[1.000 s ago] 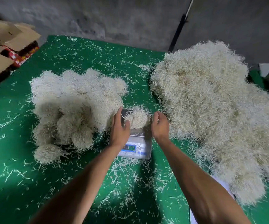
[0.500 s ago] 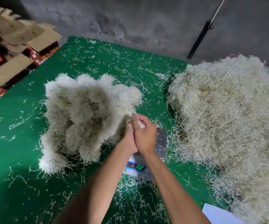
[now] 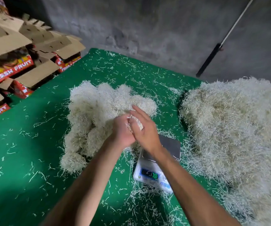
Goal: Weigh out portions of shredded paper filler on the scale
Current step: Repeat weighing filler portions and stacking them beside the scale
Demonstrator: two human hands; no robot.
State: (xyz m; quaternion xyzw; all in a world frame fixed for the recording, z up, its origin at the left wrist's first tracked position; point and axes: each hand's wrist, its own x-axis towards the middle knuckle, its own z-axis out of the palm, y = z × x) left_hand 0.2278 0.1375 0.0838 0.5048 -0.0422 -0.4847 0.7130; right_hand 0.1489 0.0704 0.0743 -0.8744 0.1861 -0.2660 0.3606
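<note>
Left hand: the left hand [image 3: 121, 132] has its fingers curled round a small wad of shredded paper [image 3: 135, 123], sharing the grip with the other hand, just above the near edge of the portioned pile.
Right hand: the right hand [image 3: 145, 129] presses against the same wad from the right, thumb and fingers wrapped over it, index finger pointing out toward the pile.
Wad: pale strands poke out between the 2 hands; it is held off the bench, left of the scale's plate.
Scale: the scale [image 3: 154, 170] sits on the bench [image 3: 25, 144] under the right forearm; its dark plate is bare where it shows, and green digits glow on the display, too blurred to read surely.
Portioned pile: a heap of rounded clumps [image 3: 95, 121] lies left of the scale, touching the hands' far side.
Bulk pile: a much larger loose heap [image 3: 232, 137] fills the right side, its fringe reaching the scale.
Bench: green cover, strewn with stray strands.
Boxes: open cartons [image 3: 17, 62] marked FRESH FRUIT stand stacked at far left.
Pole: a dark-handled pole [image 3: 213, 57] leans on the grey wall.
</note>
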